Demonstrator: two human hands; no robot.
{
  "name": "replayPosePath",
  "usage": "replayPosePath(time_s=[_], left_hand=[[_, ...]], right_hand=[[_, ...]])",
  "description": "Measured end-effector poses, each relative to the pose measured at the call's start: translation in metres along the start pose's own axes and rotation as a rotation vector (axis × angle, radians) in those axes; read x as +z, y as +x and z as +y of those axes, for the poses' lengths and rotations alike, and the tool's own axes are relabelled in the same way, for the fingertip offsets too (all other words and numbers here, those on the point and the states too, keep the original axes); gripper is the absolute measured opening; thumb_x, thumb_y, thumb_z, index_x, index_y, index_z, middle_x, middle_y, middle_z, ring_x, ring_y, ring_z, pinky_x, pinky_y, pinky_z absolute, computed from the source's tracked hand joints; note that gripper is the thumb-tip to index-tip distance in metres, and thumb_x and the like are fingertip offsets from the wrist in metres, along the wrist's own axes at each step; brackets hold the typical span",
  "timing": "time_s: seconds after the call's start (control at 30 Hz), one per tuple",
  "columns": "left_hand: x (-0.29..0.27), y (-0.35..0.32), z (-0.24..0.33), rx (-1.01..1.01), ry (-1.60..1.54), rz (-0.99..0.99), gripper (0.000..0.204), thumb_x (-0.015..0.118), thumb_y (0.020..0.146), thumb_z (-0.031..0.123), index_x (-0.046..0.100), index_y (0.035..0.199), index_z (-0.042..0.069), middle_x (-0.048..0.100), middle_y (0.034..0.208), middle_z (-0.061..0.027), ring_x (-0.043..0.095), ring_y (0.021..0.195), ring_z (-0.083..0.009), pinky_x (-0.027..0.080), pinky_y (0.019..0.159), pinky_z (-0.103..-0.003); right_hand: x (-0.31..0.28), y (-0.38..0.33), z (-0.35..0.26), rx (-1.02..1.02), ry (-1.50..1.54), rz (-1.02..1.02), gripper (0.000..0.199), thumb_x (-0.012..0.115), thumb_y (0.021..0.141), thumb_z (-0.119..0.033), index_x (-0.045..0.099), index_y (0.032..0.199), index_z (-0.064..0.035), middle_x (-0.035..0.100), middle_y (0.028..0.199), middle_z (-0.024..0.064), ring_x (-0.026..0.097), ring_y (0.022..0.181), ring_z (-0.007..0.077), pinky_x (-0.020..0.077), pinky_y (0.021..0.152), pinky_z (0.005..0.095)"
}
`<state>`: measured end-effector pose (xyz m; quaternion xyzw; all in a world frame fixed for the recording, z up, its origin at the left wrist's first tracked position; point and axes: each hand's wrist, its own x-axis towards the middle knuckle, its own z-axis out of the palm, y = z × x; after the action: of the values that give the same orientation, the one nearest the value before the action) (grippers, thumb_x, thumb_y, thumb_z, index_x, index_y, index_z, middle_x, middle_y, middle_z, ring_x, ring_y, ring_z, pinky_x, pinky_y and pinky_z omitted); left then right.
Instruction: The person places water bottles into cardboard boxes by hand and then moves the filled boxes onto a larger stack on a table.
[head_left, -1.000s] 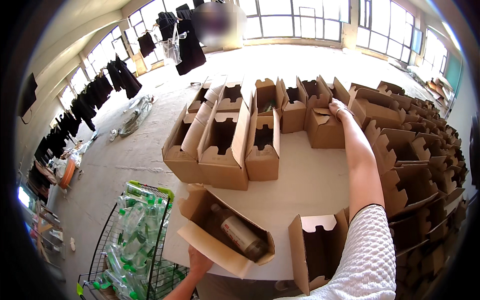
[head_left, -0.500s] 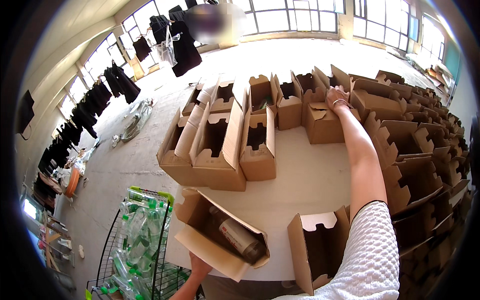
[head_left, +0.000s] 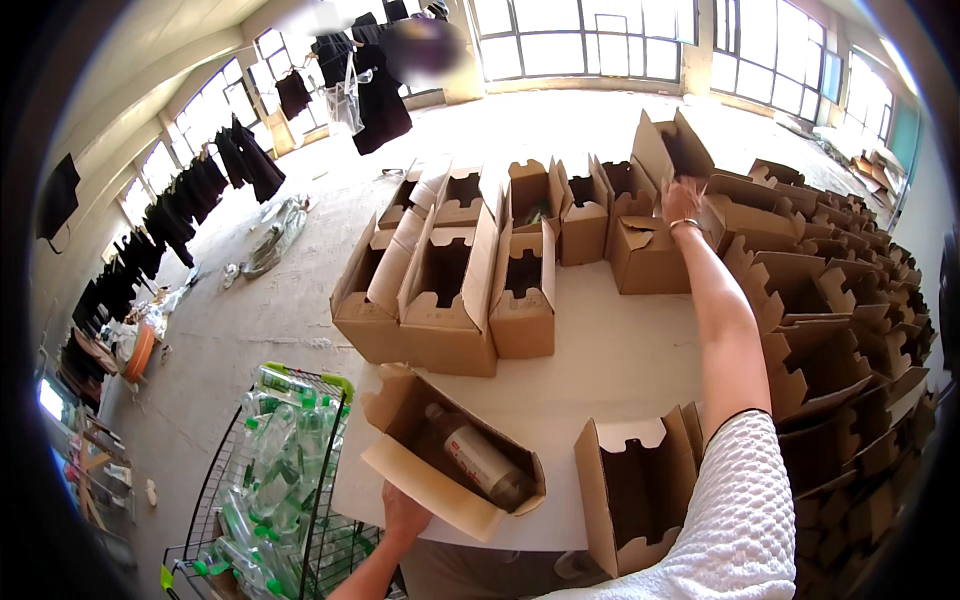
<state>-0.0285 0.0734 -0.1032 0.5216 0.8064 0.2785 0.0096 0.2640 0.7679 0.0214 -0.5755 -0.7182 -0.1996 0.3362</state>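
Observation:
A tilted cardboard box (head_left: pixel 430 503) is in my left hand (head_left: pixel 403 512), whose fingers are wrapped round its underside at the near left of the table. Inside it lies a bottle (head_left: pixel 483 462) with a pale label and brownish look. My right arm stretches to the far side, where my right hand (head_left: pixel 683 202) is at the near lower edge of a tall open box (head_left: pixel 668 140). Its fingers are smeared by motion, so their grip does not show. Just below that hand sits a smaller box with a torn top (head_left: pixel 652 258).
Open cardboard boxes (head_left: pixel 450 335) stand in rows on the white table (head_left: pixel 600 365); another open box (head_left: pixel 632 500) is at the near edge. Many nested cartons (head_left: pixel 815 360) crowd the right. A wire cart (head_left: pixel 315 520) of green-capped bottles stands left. Dark clothes (head_left: pixel 185 205) hang beyond.
The tall box by my right hand has shifted up and away, standing higher above its neighbours. My left hand still holds the box with the bottle, nearly in place. The whole view has shifted slightly.

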Motion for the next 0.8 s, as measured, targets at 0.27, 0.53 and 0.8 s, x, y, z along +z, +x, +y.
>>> replayPosePath(time_s=[0.27, 0.53, 0.8], left_hand=[[-0.007, 0.008, 0.015, -0.113, -0.191, 0.032, 0.028, 0.074, 0.081, 0.011, 0.066, 0.104, -0.001, 0.065, 0.108, -0.0235, 0.059, 0.107, -0.0462, 0.049, 0.093, -0.051], [-0.015, 0.013, 0.023, -0.072, -0.249, 0.042, 0.075, 0.08, 0.082, 0.016, 0.044, 0.144, -0.006, 0.056, 0.137, -0.0286, 0.05, 0.13, -0.0463, 0.041, 0.112, -0.05], [-0.006, 0.008, 0.012, -0.014, -0.219, 0.068, 0.085, 0.08, 0.086, 0.022, 0.036, 0.153, -0.008, 0.047, 0.152, -0.0256, 0.042, 0.143, -0.0405, 0.033, 0.122, -0.045]], right_hand=[[-0.168, 0.043, -0.035, -0.117, 0.143, 0.276, 0.042, 0.054, 0.103, -0.039, 0.076, 0.105, -0.003, 0.069, 0.124, 0.0118, 0.06, 0.122, 0.0297, 0.0491, 0.099, 0.0482], [-0.36, -0.003, 0.047, -0.128, -0.077, 0.188, 0.05, 0.049, 0.105, -0.043, 0.075, 0.1, -0.0008, 0.072, 0.109, 0.0148, 0.064, 0.111, 0.0339, 0.0525, 0.093, 0.0491], [-0.451, -0.086, 0.155, 0.128, -0.219, 0.111, 0.059, 0.047, 0.105, -0.05, 0.073, 0.092, 0.0014, 0.071, 0.102, 0.0238, 0.067, 0.1, 0.0409, 0.0535, 0.087, 0.0536]])
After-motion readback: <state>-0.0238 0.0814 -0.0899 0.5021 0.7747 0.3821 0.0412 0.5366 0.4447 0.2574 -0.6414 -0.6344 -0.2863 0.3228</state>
